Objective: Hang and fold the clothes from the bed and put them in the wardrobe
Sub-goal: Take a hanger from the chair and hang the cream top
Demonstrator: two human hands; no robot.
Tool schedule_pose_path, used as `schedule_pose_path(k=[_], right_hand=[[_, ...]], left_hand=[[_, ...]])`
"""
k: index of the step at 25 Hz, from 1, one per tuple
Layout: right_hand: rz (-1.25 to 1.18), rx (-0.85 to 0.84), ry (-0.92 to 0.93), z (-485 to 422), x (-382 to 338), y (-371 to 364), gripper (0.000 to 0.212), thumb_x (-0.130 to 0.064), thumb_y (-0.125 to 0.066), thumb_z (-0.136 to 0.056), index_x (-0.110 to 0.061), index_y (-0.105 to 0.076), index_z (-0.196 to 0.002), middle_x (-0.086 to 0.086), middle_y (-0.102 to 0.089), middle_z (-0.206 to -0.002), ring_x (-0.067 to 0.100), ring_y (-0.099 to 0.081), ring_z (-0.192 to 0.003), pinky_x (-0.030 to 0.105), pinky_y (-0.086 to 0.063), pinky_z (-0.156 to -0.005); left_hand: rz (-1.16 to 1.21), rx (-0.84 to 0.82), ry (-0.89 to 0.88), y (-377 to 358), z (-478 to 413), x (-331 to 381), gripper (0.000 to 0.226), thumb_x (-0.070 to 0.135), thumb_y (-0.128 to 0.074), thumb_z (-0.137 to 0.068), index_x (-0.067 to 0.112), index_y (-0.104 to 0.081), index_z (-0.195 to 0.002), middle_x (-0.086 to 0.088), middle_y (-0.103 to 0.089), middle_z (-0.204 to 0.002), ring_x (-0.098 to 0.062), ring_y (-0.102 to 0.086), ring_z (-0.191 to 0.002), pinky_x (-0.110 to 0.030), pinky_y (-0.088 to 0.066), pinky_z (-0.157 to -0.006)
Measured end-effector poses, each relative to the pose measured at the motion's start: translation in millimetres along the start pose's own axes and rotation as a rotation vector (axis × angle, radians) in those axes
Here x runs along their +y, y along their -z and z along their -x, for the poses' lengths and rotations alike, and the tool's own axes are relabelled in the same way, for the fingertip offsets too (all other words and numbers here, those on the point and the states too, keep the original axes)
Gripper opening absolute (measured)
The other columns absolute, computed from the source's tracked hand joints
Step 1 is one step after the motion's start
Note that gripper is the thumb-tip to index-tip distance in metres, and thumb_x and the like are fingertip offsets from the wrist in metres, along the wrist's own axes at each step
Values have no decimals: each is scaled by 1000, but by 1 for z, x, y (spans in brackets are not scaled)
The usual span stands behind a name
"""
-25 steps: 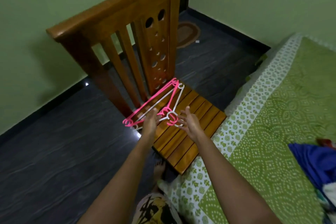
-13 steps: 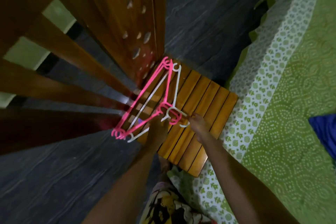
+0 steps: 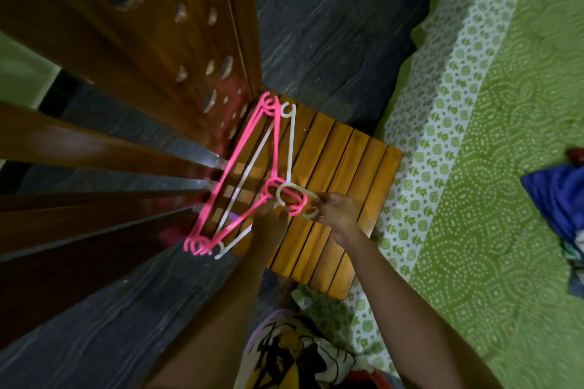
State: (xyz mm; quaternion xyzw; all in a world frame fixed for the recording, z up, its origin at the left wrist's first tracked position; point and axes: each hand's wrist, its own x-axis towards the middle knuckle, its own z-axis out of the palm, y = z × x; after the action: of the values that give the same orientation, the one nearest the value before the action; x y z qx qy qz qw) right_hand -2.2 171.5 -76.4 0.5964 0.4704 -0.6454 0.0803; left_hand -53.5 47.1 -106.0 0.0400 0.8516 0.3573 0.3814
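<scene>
**Hands down on the hanger stack**

Since a second ago both hands have come down onto the stack, and the view has tipped steeply over the seat.

On the right lies the bed (image 3: 505,167) under its green patterned cover, with a blue garment (image 3: 556,199) at its far edge, well apart from the hands and not yet touched. Beside the bed stands the wooden chair (image 3: 344,167). A stack of pink and white hangers (image 3: 240,161) lies on its slatted seat, against the backrest.

This looks like the fetching step – getting a hanger before any clothing goes on it. The next move calls for lifting one hanger free without the hooks snagging the rest, then turning to the bed.

Both arms reach forward and down. The right hand (image 3: 338,211) has its fingers curled round the hook of a white hanger (image 3: 291,142). The left hand (image 3: 268,224) rests at the stack's near edge – whether it grips or only steadies cannot be told.
</scene>
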Motion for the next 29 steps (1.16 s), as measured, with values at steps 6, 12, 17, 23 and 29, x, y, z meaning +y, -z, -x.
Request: schedule_pose_path(k=[6, 12, 17, 23, 29], right_hand=[[-46, -74, 104, 28, -21, 5, 7, 2, -60, -88, 1, -63, -94, 8, -66, -76, 13, -66, -55, 25, -57, -52], [-95, -46, 119, 42, -23, 21, 16, -1, -62, -87, 7, -62, -101, 19, -65, -91, 26, -66, -74, 30, -59, -55], [-158, -102, 161, 52, -21, 29, 13, -5, -68, -83, 2, -66, -94, 16, -69, -89, 26, -66, -76, 30, -58, -58], [-105, -11, 184, 35, 1, 48, 3, 1, -63, -84, 0, -66, -86, 14, -67, -76, 22, -66, -62, 38, -57, -59], [17, 185, 135, -7, 45, 69, 16, 1, -54, -91, 10, -65, -99, 18, -65, -78, 18, -61, -58, 47, -55, -76]], left_hand=[[-14, 66, -53, 5, 8, 10, 27, 12, -60, -89, 1, -58, -114, -16, -63, -110, -29, -59, -106, -42, -49, -89], [-16, 40, 44, -1, 28, 29, 31, 5, -52, -92, 5, -53, -124, -14, -62, -116, -29, -59, -107, -28, -43, -77], [-3, 35, 41, -11, 35, 29, 33, 1, -48, -93, 2, -54, -125, -16, -62, -118, -31, -59, -105, -30, -44, -77], [-4, -68, 13, -42, 27, 7, 28, 0, -42, -94, 1, -56, -118, -22, -62, -109, -36, -59, -87, -25, -35, -58], [5, -99, 94, -72, 5, -16, 23, -4, -40, -94, -7, -59, -107, -26, -60, -101, -28, -52, -84, -35, -47, -71]])
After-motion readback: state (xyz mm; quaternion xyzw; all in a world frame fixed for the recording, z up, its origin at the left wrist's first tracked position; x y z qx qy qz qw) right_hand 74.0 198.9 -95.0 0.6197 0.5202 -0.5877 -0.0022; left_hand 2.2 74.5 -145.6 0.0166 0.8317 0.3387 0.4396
